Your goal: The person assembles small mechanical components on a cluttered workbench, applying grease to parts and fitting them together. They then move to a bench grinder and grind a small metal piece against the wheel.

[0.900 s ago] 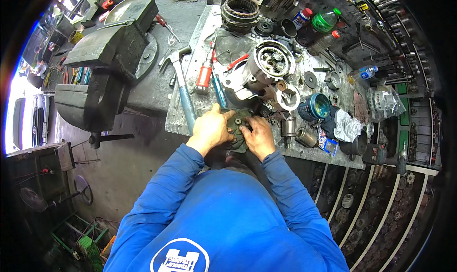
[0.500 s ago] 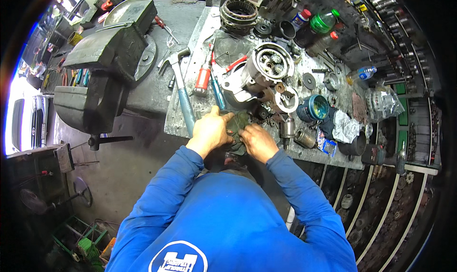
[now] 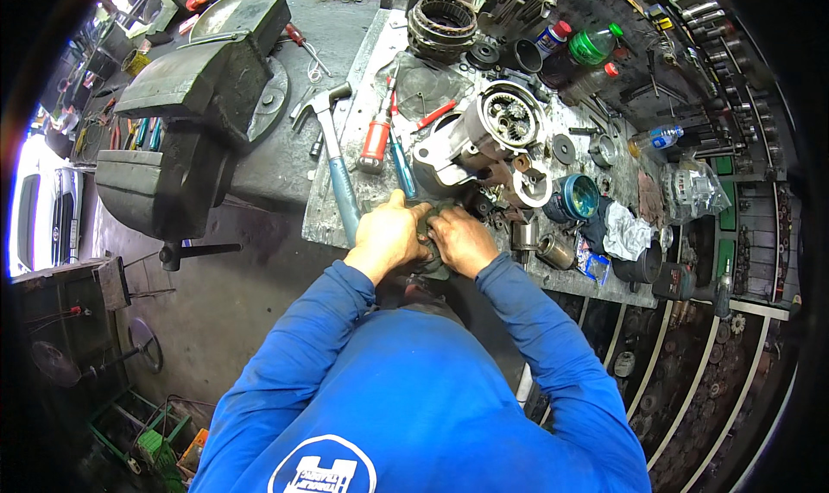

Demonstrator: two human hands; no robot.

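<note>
At the near edge of the workbench, my left hand (image 3: 390, 237) and my right hand (image 3: 463, 241) are close together, fingers curled into a dark green rag (image 3: 434, 267). Whether anything is wrapped inside the rag is hidden. Just beyond my hands stands a metal gear housing (image 3: 494, 135) with gears showing in its open round end. A blue-handled claw hammer (image 3: 344, 191) lies left of my left hand. Nearby are a red-handled screwdriver (image 3: 376, 142) and a teal-handled tool (image 3: 402, 167).
A large bench vise (image 3: 186, 96) stands to the left. Right of the housing are a blue tub (image 3: 577, 197), metal sleeves (image 3: 553, 251), a white cloth (image 3: 629, 230) and bottles (image 3: 594, 44). A ringed metal part (image 3: 441, 28) sits at the back. Parts shelves (image 3: 691, 381) line the lower right.
My right hand has shifted slightly up and left, closer to my left hand, covering more of the rag. The bench view has shifted slightly right.
</note>
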